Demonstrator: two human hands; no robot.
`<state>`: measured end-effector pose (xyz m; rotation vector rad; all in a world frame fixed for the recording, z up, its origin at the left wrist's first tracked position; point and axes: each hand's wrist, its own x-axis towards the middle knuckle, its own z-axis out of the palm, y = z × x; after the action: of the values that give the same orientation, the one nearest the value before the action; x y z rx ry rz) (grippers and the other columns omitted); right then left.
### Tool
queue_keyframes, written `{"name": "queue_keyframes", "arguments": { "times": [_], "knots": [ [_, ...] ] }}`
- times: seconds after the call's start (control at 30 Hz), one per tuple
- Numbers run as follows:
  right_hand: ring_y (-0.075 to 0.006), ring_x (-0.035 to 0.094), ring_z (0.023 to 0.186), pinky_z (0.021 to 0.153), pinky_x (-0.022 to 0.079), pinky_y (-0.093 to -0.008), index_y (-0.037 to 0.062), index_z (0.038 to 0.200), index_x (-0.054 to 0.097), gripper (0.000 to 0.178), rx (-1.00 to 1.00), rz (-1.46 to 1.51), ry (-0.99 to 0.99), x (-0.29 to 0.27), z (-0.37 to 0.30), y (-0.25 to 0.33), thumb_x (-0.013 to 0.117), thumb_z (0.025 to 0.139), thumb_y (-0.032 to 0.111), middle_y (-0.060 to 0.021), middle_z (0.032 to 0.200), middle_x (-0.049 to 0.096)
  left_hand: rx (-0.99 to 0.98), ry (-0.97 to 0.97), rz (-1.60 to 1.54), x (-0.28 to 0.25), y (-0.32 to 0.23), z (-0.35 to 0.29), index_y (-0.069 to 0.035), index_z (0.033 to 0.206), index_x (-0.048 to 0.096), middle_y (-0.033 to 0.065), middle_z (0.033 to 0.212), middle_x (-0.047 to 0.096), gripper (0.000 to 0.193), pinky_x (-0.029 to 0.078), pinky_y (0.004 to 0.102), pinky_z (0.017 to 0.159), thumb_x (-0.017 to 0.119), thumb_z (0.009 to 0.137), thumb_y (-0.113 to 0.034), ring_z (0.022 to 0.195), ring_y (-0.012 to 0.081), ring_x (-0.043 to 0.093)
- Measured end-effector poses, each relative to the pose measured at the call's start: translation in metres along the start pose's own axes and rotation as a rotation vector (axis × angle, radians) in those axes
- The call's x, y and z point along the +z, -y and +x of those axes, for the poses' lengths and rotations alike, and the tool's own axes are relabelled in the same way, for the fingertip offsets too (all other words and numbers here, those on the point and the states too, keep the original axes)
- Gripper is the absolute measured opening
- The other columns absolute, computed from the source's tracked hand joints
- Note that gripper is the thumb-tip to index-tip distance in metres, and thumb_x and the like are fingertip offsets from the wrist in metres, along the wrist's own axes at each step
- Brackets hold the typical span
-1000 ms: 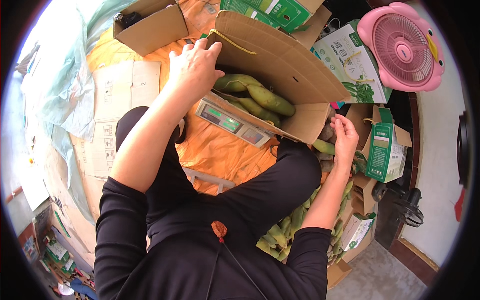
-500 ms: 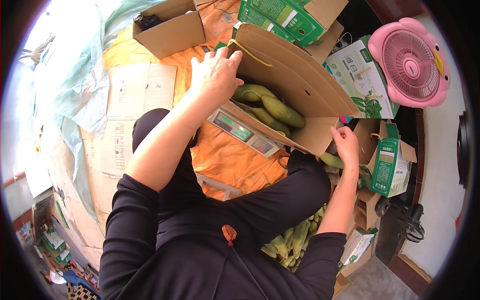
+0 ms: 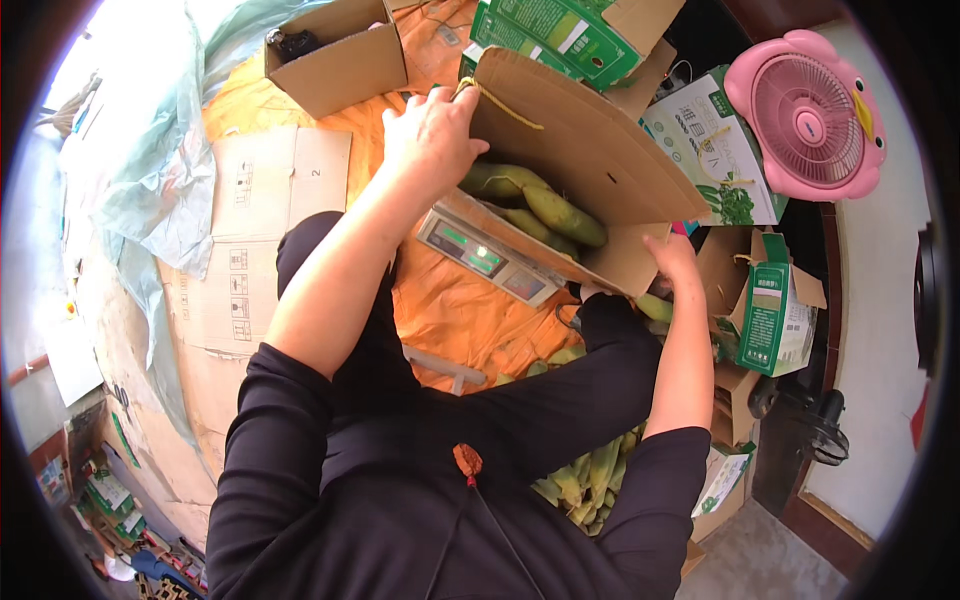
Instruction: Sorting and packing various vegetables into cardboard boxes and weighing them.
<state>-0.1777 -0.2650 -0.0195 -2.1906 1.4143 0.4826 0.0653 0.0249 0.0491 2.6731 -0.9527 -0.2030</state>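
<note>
An open cardboard box (image 3: 600, 150) with a yellow rope handle (image 3: 500, 105) stands tilted before me, on or against a digital scale (image 3: 485, 260) with lit green displays. Several long green radishes (image 3: 562, 215) lie inside it. Across the box's left end reaches my left hand (image 3: 432, 135), fingers stretched toward the handle and thumb apart over the opening. My right hand (image 3: 672, 262) pinches the flap at the box's right end between thumb and fingers. Just below that hand, another green radish (image 3: 655, 307) shows beside my knee.
Orange sheeting (image 3: 480, 340) spreads under the scale, with flattened cardboard (image 3: 265, 240) to the left. A smaller open carton (image 3: 345, 70) sits behind. Green-and-white boxes (image 3: 775, 310) and a pink fan (image 3: 805, 120) stand right. Many radishes (image 3: 590, 480) lie piled beside my leg.
My left hand has shifted slightly right, its fingers closer to the box edge and handle. My right hand has moved a little left and up along the right end flap.
</note>
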Motion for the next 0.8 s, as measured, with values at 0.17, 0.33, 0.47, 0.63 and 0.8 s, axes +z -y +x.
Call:
{"name": "queue_keyframes", "arguments": {
  "times": [0.17, 0.33, 0.47, 0.63, 0.8],
  "knots": [
    [-0.0279, 0.066, 0.081, 0.073, 0.050, -0.0368, 0.0023, 0.102, 0.066, 0.041, -0.058, 0.193, -0.153, 0.015, 0.012, -0.027, 0.063, 0.079, 0.036, -0.0170, 0.089, 0.067, -0.012, 0.002, 0.003, 0.002, 0.001, 0.000, -0.013, 0.129, 0.047, 0.0100, 0.128, 0.052, 0.058, 0.041, 0.0429, 0.095, 0.069, 0.078, -0.029, 0.117, 0.0282, 0.049],
    [-0.0258, 0.065, 0.080, 0.063, 0.052, -0.0411, 0.0059, 0.108, 0.063, 0.041, -0.075, 0.213, -0.110, 0.018, 0.021, -0.033, 0.066, 0.080, 0.035, -0.0123, 0.097, 0.065, 0.010, -0.026, -0.162, 0.011, 0.018, 0.006, -0.012, 0.130, 0.047, 0.0131, 0.122, 0.055, 0.060, 0.043, 0.0389, 0.093, 0.069, 0.077, -0.031, 0.112, 0.0295, 0.053],
    [-0.0299, 0.065, 0.088, 0.077, 0.048, -0.0369, -0.0007, 0.104, 0.064, 0.047, -0.154, 0.195, -0.150, 0.019, 0.020, -0.035, 0.062, 0.079, 0.039, -0.0195, 0.094, 0.067, 0.009, -0.077, -0.257, 0.015, 0.029, 0.015, -0.010, 0.129, 0.048, 0.0173, 0.118, 0.058, 0.062, 0.044, 0.0380, 0.093, 0.070, 0.076, -0.033, 0.108, 0.0320, 0.056],
    [-0.0308, 0.065, 0.087, 0.078, 0.048, -0.0383, -0.0012, 0.105, 0.064, 0.050, -0.094, 0.181, -0.108, 0.013, 0.014, -0.029, 0.062, 0.079, 0.042, -0.0202, 0.094, 0.067, -0.067, -0.060, -0.255, 0.025, 0.035, 0.028, -0.010, 0.130, 0.047, 0.0189, 0.121, 0.057, 0.064, 0.043, 0.0373, 0.094, 0.070, 0.076, -0.035, 0.113, 0.0309, 0.055],
    [-0.0306, 0.066, 0.083, 0.076, 0.049, -0.0392, -0.0014, 0.104, 0.064, 0.051, -0.071, 0.188, -0.047, 0.008, 0.003, -0.016, 0.061, 0.079, 0.043, -0.0203, 0.093, 0.067, -0.156, 0.011, -0.205, 0.034, 0.043, 0.033, -0.006, 0.129, 0.048, 0.0159, 0.114, 0.061, 0.066, 0.044, 0.0381, 0.094, 0.068, 0.077, -0.040, 0.109, 0.0309, 0.056]
  ]
}}
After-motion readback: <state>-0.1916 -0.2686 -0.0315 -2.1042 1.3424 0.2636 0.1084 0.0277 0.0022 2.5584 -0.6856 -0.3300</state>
